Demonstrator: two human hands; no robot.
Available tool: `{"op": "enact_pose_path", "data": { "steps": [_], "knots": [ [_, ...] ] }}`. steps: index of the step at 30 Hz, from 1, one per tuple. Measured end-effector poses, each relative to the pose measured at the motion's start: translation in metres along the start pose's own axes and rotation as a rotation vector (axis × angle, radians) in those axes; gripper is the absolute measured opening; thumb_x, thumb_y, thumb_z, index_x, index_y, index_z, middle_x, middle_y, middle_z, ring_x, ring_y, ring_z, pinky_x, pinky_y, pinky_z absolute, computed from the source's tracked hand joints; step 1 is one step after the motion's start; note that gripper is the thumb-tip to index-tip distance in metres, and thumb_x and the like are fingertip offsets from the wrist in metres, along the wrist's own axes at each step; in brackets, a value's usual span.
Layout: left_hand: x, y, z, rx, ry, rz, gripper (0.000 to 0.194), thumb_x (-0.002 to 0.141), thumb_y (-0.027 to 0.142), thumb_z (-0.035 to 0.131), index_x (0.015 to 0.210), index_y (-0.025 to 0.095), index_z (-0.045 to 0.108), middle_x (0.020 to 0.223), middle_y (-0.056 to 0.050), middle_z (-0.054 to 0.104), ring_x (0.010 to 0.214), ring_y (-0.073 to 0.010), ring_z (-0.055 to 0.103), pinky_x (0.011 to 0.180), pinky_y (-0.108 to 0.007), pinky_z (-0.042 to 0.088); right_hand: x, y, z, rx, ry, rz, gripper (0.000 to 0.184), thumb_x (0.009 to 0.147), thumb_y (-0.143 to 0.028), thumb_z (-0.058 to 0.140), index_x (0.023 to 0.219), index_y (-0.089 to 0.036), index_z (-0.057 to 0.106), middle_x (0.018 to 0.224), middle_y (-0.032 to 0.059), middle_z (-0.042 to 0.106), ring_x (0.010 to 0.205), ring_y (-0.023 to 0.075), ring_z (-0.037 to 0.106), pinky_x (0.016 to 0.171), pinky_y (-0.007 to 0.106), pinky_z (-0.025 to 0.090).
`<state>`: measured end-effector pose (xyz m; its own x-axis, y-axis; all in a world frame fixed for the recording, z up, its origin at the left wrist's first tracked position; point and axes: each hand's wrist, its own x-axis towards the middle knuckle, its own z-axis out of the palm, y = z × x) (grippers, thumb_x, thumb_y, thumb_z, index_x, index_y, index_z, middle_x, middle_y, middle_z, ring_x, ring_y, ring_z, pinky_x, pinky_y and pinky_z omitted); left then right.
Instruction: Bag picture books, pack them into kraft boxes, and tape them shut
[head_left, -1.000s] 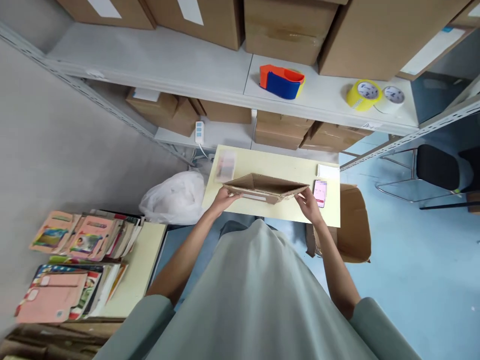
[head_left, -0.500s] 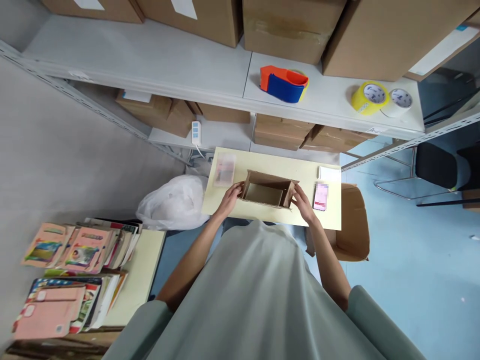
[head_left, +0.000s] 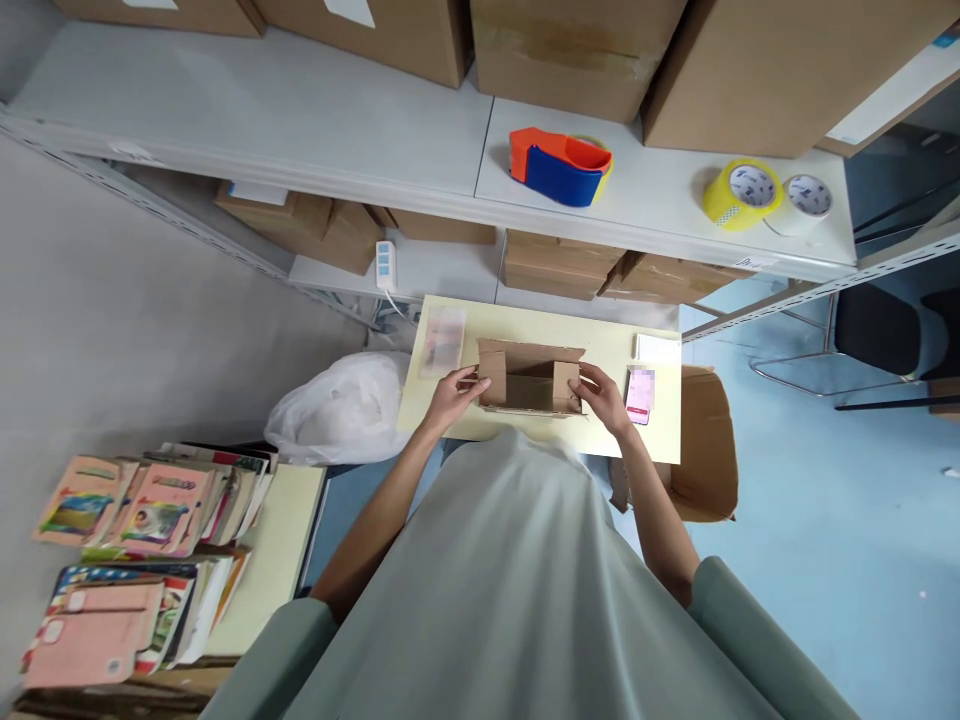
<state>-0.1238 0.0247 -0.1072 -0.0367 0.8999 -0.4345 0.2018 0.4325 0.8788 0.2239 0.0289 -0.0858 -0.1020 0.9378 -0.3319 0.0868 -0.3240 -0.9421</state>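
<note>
A small cardboard box [head_left: 529,352] with its top open is on the pale yellow table [head_left: 517,312] in front of me. Its two short end flaps are folded inward over the opening, and the long back flap stands up. My left hand [head_left: 454,396] grips the left end, thumb on that flap. At the other end, my right hand [head_left: 601,396] pinches the right flap between thumb and fingers. Just right of that hand lies a phone [head_left: 639,396] with a lit pink screen.
A tape dispenser [head_left: 559,168] and rolls of tape [head_left: 742,194] sit on the grey shelf [head_left: 300,110] above the table. A white plastic bag [head_left: 337,410] and stacked books [head_left: 161,505] are at left. A larger open carton [head_left: 705,445] stands right of the table.
The box's short end flaps have gone from upright to folded inward. Both hands have moved from the box's outer sides onto these flaps, and the view has shifted slightly.
</note>
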Motion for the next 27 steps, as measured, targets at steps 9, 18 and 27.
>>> {"op": "enact_pose_path", "data": {
  "steps": [9,18,27],
  "knots": [
    [0.002,0.012,-0.002,-0.01,-0.046,-0.022,0.086,0.069,0.074,0.092,0.132,0.017,0.078,0.139,-0.02,0.078,0.12,-0.0389,0.077,0.097,-0.048,0.064,0.007,0.006,0.002,-0.044,0.048,0.028,0.079,0.084,-0.072,0.087,0.145,-0.025,0.072,0.152,0.016,0.073,0.139,0.037,0.072,0.118,0.058,0.061],
    [-0.039,0.022,-0.031,0.002,-0.276,0.139,0.124,0.08,0.065,0.093,0.18,0.038,0.025,0.179,-0.018,0.042,0.164,-0.0391,0.045,0.125,-0.057,0.05,-0.032,-0.011,-0.028,-0.107,-0.06,0.02,0.104,0.084,-0.072,0.09,0.173,-0.04,0.046,0.177,0.0147,0.049,0.16,0.0407,0.053,0.128,0.065,0.05],
    [-0.033,0.045,-0.02,0.23,-0.199,0.289,0.097,0.082,0.052,0.094,0.167,0.035,0.051,0.173,-0.013,0.045,0.146,-0.0369,0.062,0.116,-0.049,0.06,-0.035,-0.016,-0.021,-0.212,-0.077,-0.081,0.103,0.076,-0.063,0.1,0.165,-0.042,0.054,0.176,0.0124,0.048,0.154,0.0403,0.058,0.126,0.063,0.051]
  ]
}}
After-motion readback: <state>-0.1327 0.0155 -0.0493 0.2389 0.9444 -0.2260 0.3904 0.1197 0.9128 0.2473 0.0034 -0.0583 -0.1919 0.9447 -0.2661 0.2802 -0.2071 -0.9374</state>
